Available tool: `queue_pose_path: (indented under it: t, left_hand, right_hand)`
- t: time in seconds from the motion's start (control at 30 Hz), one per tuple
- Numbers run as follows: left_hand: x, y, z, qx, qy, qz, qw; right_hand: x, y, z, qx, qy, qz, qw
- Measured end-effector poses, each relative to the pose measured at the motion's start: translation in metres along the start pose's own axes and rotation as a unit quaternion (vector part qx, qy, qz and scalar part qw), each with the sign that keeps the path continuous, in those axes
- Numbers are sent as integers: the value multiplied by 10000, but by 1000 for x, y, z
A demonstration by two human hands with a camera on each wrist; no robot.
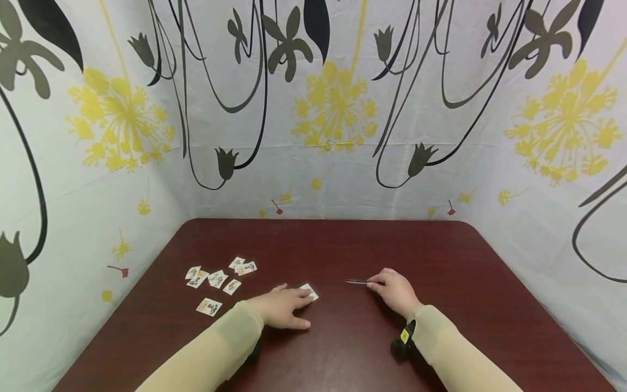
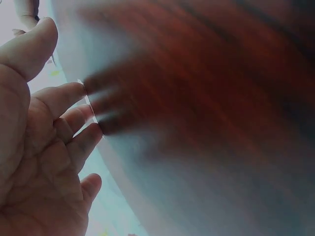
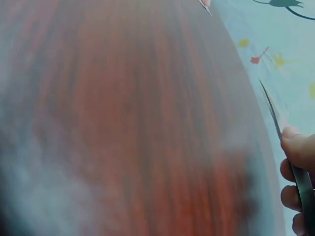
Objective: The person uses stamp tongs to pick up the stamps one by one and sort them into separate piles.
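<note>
My left hand (image 1: 284, 308) lies palm down near the middle of the table, its fingertips on a small white printed paper piece (image 1: 314, 297) that looks like a stamp or card. In the left wrist view, the fingers (image 2: 61, 97) reach down to the thin edge of that piece. Its printed face is mostly hidden. To the right, my right hand (image 1: 395, 293) holds slim metal tweezers (image 1: 356, 281) between thumb and fingers, just above the table. Their tips point left towards the paper and are apart from it; the right wrist view shows the tweezers (image 3: 270, 106) with nothing visible at the tips.
Several similar printed pieces lie loosely on the left, some overlapping, with one single piece (image 1: 209, 307) nearer the front. The dark red-brown table (image 1: 343, 239) meets a patterned cloth (image 1: 338, 185) at the back and sides.
</note>
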State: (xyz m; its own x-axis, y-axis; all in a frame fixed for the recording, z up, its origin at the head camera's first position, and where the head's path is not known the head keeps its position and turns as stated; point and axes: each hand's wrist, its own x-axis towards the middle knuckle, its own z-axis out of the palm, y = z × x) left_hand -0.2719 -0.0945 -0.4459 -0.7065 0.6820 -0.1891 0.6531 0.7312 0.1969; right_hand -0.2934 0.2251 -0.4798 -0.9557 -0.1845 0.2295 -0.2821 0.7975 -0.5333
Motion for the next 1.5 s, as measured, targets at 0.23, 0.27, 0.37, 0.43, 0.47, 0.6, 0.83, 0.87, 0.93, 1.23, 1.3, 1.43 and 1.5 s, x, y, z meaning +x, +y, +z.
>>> queue_pose_path:
  t: [0.23, 0.27, 0.37, 0.43, 0.47, 0.6, 0.83, 0.87, 0.93, 1.23, 1.3, 1.43, 1.5]
  left_hand:
    - [8, 5, 1, 75, -50, 62, 9999]
    - [9, 6, 1, 80, -56, 74, 9999]
    - [12, 9, 1, 77, -79, 99, 9999]
    - [14, 11, 0, 76, -92, 111, 9999]
    - [14, 12, 0, 80, -91, 116, 9999]
    - [18, 16, 0, 121, -85, 143, 9998]
    - [24, 21, 2, 168, -65, 204, 9996]
    - [25, 22, 3, 172, -61, 208, 9996]
    - [27, 22, 4, 186, -51, 213, 9996]
    - [30, 21, 6, 169, -55, 226, 9996]
    - [30, 22, 5, 172, -56, 226, 9996]
    - [28, 23, 4, 106, -88, 111, 9998]
    - [27, 24, 3, 34, -109, 2, 9999]
  right_hand:
    - [-1, -6, 2, 0, -170, 62, 9998]
    - [-1, -7, 2, 5, -188, 68, 9998]
    - [-1, -8, 4, 34, -237, 86, 9997]
    - [0, -9, 4, 70, -271, 95, 9996]
    - [0, -10, 5, 91, -280, 88, 9995]
    - [-1, -11, 7, 138, -298, 75, 9994]
    - [1, -12, 11, 66, -336, -9, 9994]
    - [1, -13, 12, 83, -342, -19, 9994]
    - [2, -14, 12, 92, -351, -11, 9993]
    - [4, -19, 16, 45, -376, -26, 9993]
    - [5, -21, 16, 54, -391, -13, 9992]
    - [5, -24, 17, 37, -438, -10, 9990]
    - [5, -26, 17, 42, -450, -63, 9990]
